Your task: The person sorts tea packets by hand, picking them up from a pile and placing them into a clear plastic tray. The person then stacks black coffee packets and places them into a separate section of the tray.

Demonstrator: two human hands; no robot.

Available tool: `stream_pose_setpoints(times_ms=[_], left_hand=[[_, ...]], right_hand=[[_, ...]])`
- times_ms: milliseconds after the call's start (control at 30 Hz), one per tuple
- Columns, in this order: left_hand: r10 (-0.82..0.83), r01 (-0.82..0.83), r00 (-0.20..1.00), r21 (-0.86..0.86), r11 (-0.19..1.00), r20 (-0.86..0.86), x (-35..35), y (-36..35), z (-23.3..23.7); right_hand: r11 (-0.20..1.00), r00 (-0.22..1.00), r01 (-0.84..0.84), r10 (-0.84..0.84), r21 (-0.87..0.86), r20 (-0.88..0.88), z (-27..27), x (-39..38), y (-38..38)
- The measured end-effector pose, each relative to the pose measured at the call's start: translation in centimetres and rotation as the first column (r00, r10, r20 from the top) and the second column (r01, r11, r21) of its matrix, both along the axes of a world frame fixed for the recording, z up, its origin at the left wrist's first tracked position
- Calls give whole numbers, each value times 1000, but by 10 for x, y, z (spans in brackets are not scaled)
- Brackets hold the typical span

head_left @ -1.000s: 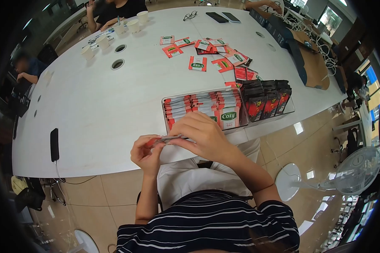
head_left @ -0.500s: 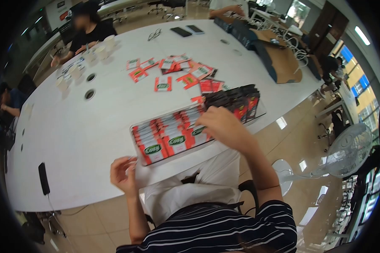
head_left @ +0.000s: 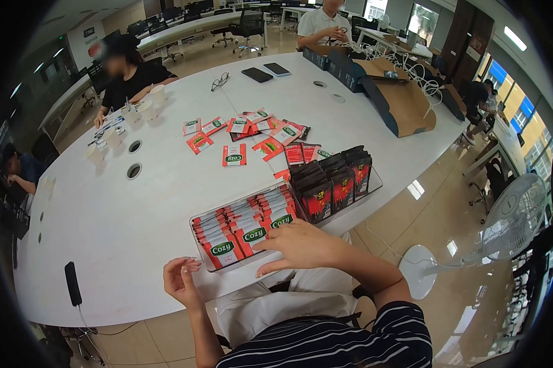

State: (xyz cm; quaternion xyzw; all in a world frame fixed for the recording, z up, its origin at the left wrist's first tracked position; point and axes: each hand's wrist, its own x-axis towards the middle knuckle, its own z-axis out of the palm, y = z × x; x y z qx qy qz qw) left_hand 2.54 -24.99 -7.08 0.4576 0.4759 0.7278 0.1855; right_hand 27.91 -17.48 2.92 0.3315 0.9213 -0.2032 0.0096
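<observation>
A clear tray (head_left: 210, 268) near the table's front edge holds rows of red and white Cozy sachets (head_left: 253, 234) on its left side. Dark sachets with red prints (head_left: 318, 202) stand upright in its right part. My right hand (head_left: 296, 244) is at the front of the Cozy rows, fingers stretched out and thumb apart; nothing shows in its grasp. Just off the tray's left front corner, my left hand (head_left: 181, 279) is raised with loosely curled fingers and holds nothing visible. Behind the tray, loose red and white sachets (head_left: 234, 155) lie scattered, some overlapping.
Paper cups (head_left: 146, 110) stand at the far left near a seated person in black. Glasses (head_left: 219, 81) and two phones (head_left: 256, 75) lie at the back. Opened cardboard boxes (head_left: 405, 113) with white cables sit at back right. A fan (head_left: 503, 214) stands beside the table.
My right hand has come down from between the Cozy and dark sachets to the tray's front, its fingers now straighter. My left hand has stayed near the corner. The camera view has tilted up.
</observation>
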Motion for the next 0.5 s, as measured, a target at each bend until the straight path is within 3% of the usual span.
stream_pose_setpoints(times_ms=[400,500], left_hand=[[-40,40,999,13,999,30,1,0,1],[-91,91,996,28,995,17,0,1,0]], right_hand=[[996,997,52,-48,75,-53,-3,6,-1],[992,966,111,-94,57,-242,0,10,-5]])
